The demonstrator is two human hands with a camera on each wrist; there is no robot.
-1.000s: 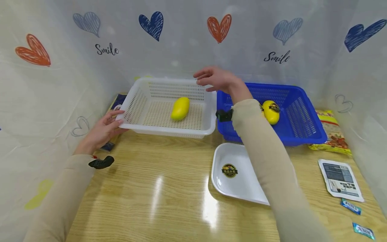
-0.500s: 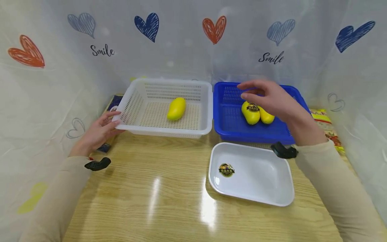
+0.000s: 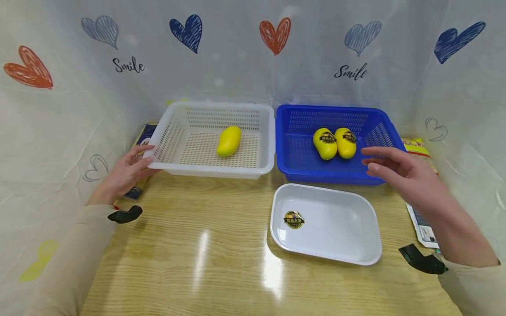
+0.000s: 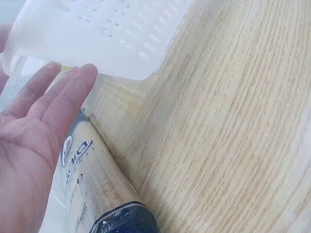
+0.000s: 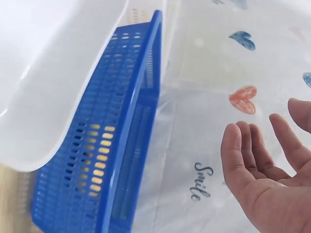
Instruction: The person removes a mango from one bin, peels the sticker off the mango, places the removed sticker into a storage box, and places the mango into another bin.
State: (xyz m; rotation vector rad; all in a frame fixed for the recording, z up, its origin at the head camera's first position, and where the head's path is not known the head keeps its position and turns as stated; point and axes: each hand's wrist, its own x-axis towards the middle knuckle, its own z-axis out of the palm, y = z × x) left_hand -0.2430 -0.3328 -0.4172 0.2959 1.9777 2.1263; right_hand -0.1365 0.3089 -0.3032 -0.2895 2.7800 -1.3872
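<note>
My left hand holds the left front corner of a white plastic basket. In the left wrist view several fingers reach along the basket's outer wall, while part of the hand shows over the rim at the frame's edge. One yellow mango lies in this basket. Beside it stands a blue basket containing two yellow mangoes with dark labels. Near the blue basket's right front corner, my right hand hovers with loosely bent fingers and holds nothing.
A white tray bearing a round label sits before the blue basket on the wooden table. Packets flank the baskets: a dark-ended package at left, a yellow bag at right. A heart-printed sheet hangs behind.
My right hand has moved right, from above the white basket across the blue one to its right front corner, uncovering both mangoes and the tray. The left hand has stayed on the white basket.
</note>
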